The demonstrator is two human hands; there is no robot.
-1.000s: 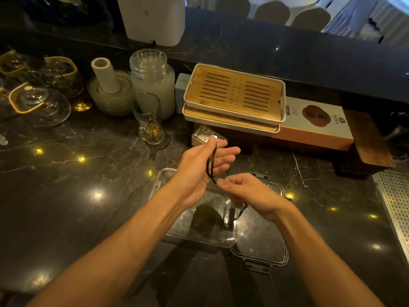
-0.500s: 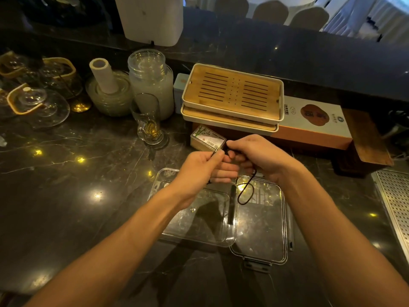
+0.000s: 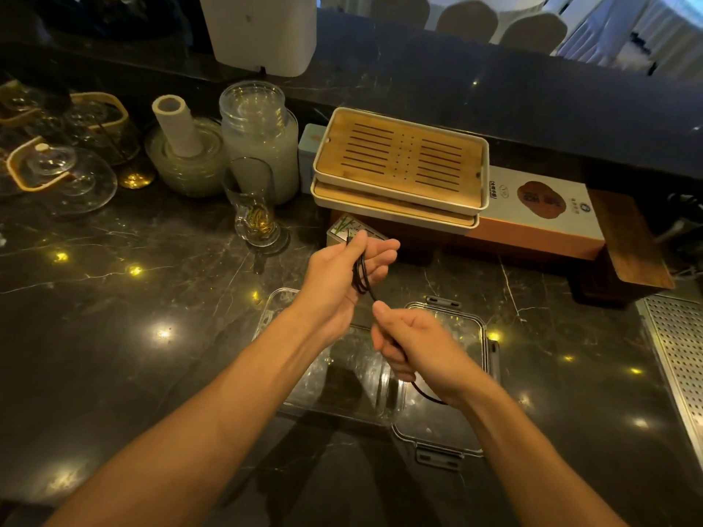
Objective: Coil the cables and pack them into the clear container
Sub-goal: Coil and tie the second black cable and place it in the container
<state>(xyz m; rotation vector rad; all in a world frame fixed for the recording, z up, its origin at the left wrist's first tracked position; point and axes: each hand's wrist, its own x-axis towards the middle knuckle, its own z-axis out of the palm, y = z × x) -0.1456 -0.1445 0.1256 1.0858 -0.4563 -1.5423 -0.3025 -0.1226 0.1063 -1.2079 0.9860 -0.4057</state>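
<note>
a thin black cable (image 3: 360, 273) is held above the dark marble worktop (image 3: 114, 336), between both hands. several loops of it are gathered in the left hand (image 3: 344, 273), pinned by the thumb against the palm while the fingers (image 3: 380, 256) are only lightly bent. from the loops a short stretch of cable is led down to the right hand (image 3: 412, 349), which is clenched round it, thumb uppermost. below that fist a further curve of cable is seen hanging out near the wrist, over the lid (image 3: 452, 431).

the clear container (image 3: 277, 317) is set on the worktop directly under the hands, partly hidden by the forearms. the lid, clear with grey latches, is laid flat just to the right of the container, their edges touching or nearly so. whether anything lies inside the container cannot be told through the reflections.

behind the hands, a small printed box (image 3: 342, 230) is seen just beside the left fingertips. farther back, two bamboo trays (image 3: 399, 161) are stacked on a long orange and white carton (image 3: 540, 211). to the left of these, a glass (image 3: 255, 207), a lidded jar (image 3: 262, 142) and a stack of plates (image 3: 190, 165) carrying a white tube (image 3: 175, 123) are grouped together. glass lids with pale handles (image 3: 42, 173) are laid at the far left, and a perforated metal panel (image 3: 677, 367) is seen at the right edge.
</note>
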